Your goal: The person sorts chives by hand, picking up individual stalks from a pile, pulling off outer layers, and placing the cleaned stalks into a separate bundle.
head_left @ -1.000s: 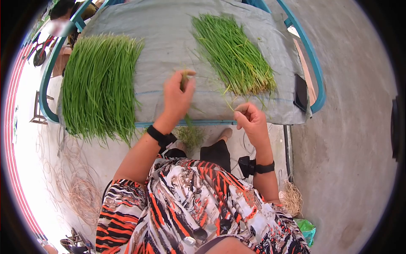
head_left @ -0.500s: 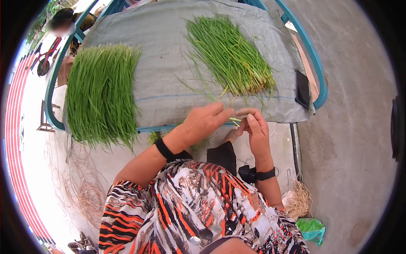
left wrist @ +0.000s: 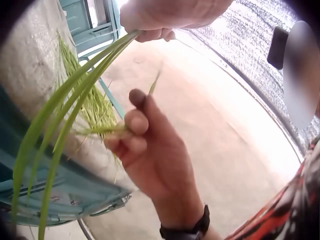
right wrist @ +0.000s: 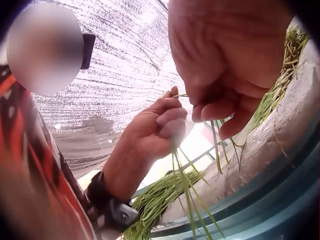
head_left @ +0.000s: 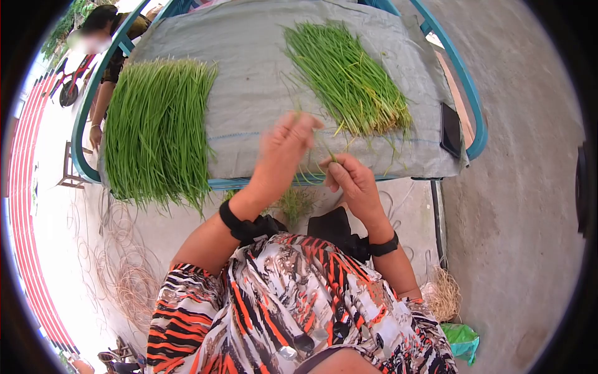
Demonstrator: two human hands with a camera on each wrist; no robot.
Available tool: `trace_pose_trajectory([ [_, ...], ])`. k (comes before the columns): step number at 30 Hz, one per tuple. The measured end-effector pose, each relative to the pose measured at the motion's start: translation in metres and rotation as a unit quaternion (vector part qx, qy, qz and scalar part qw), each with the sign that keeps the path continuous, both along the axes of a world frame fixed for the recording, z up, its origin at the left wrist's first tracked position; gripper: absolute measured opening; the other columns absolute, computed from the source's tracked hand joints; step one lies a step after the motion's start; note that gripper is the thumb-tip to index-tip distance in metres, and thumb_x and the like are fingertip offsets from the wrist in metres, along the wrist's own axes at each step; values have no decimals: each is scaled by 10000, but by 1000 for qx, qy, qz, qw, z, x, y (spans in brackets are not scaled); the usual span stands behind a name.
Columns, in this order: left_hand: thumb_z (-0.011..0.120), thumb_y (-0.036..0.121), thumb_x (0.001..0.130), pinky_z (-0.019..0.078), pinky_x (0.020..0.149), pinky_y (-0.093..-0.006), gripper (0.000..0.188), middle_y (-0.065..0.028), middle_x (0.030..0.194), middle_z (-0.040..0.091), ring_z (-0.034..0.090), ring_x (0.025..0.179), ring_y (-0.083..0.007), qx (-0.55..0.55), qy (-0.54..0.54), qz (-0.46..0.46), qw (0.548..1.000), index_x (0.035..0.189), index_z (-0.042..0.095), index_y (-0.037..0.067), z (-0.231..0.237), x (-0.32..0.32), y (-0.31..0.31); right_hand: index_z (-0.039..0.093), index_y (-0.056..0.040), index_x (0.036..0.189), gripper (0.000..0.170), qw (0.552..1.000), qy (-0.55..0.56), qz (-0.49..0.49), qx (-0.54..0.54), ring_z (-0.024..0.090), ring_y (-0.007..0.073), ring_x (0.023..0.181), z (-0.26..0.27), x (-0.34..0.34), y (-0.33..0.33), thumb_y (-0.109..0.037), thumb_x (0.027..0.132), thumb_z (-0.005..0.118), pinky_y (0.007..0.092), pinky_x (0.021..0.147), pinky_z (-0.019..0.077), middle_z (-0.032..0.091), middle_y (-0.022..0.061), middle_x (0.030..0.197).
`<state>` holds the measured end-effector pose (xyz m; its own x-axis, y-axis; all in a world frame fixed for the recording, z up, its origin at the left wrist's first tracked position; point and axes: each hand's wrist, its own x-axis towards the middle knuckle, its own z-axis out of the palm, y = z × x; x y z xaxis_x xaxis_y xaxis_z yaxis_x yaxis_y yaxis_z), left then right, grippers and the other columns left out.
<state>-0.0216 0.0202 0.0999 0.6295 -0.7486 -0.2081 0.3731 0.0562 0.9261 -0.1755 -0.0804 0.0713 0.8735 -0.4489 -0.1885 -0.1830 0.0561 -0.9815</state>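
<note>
My left hand (head_left: 286, 140), blurred in the head view, grips a few long green garlic chives (left wrist: 36, 129) that droop from its fingers in the left wrist view. Lower and to the right, my right hand (head_left: 355, 181) pinches some thin chive pieces (left wrist: 102, 130) between thumb and fingers. Both hands are close together over the near edge of the grey sheet (head_left: 249, 93). A loose chive bunch (head_left: 349, 81) with yellowish stem ends lies beyond the right hand. To the left lies a wide, evenly laid chive pile (head_left: 159, 134), its leaf tips hanging over the near edge.
A teal frame (head_left: 78, 124) borders the sheet-covered surface. A dark phone (head_left: 450, 129) lies at its right edge. Chive scraps (head_left: 296, 202) are on the floor by my feet. Another person (head_left: 103, 28) is at the far left, beside a stool (head_left: 73, 165).
My left hand went down to the right hand, then rose up and left away from it. The right hand shifted slightly left. The other person's arm now reaches down by the frame.
</note>
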Motion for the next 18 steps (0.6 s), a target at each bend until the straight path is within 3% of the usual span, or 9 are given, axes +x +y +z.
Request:
trace_pose_trajectory([
  [4, 495, 258, 982, 272, 476, -176, 243, 74, 709, 492, 339, 534, -3, -84, 42, 102, 990, 1011, 635, 61, -7, 32, 2, 619, -15, 983, 249, 998, -7, -34, 47, 475, 53, 597, 5, -2, 2, -222, 986, 480, 200, 556, 388, 543, -10, 666],
  [7, 493, 267, 982, 273, 464, -170, 264, 74, 714, 497, 337, 528, 7, 32, -24, 5, 999, 1025, 641, 53, -9, 18, -3, 618, -11, 954, 291, 997, -10, -33, 70, 482, 59, 584, 7, -2, -2, -253, 994, 461, 201, 541, 390, 550, -3, 665],
  [11, 483, 267, 985, 285, 451, -174, 279, 63, 682, 500, 359, 533, 5, 7, -23, -102, 995, 1025, 643, 42, -16, -9, -16, 608, -15, 907, 304, 994, -1, -31, 106, 510, 71, 583, 8, -1, -5, -268, 993, 463, 207, 531, 404, 561, 4, 663],
  [13, 476, 264, 988, 299, 452, -179, 274, 57, 656, 496, 371, 535, 2, 17, 9, -137, 990, 1012, 637, 44, -15, -12, -20, 603, -22, 893, 302, 993, 11, -25, 118, 524, 77, 586, 9, 0, -5, -272, 991, 465, 209, 530, 410, 566, 7, 667],
  [16, 458, 258, 994, 327, 453, -182, 266, 38, 670, 522, 388, 538, -4, -45, 168, -188, 966, 936, 613, 50, -15, -9, -19, 595, -33, 890, 299, 991, 27, -13, 131, 541, 84, 592, 9, 1, -6, -281, 991, 463, 211, 530, 416, 572, 8, 681],
  [18, 447, 254, 998, 338, 444, -180, 255, 21, 703, 540, 397, 532, -17, -37, 125, -115, 985, 911, 579, 54, -19, -2, -22, 591, -39, 892, 298, 988, 34, -8, 147, 550, 89, 594, 8, -3, -7, -287, 991, 460, 210, 533, 420, 574, 7, 689],
])
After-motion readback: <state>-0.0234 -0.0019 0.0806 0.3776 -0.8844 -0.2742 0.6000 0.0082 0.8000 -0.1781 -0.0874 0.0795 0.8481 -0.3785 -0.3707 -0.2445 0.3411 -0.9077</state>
